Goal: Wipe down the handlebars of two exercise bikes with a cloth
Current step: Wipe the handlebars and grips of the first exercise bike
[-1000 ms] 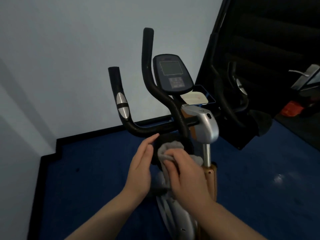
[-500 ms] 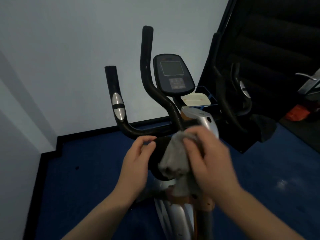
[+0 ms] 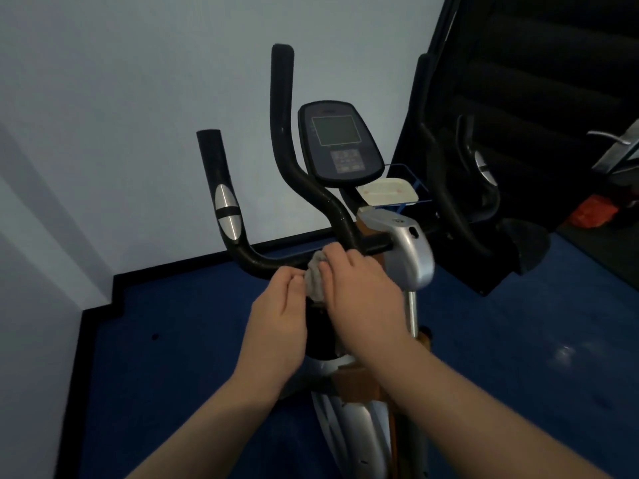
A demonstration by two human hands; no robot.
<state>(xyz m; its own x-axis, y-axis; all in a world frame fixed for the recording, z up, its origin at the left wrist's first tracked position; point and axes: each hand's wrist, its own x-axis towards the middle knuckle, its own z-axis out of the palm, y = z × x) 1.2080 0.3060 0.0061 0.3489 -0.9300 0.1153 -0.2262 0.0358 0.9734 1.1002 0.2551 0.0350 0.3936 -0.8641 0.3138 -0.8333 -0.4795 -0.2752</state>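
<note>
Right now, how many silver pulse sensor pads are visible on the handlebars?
2. One on the left grip of the near handlebar, one on the right-side grip against the dark background. Others may be hidden.

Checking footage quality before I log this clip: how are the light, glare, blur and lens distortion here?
Head view: dim overall, the right side nearly black; a small glare patch on the blue floor; slight motion blur on the right hand and cloth; wide-angle bending of the handlebar uprights.
</note>
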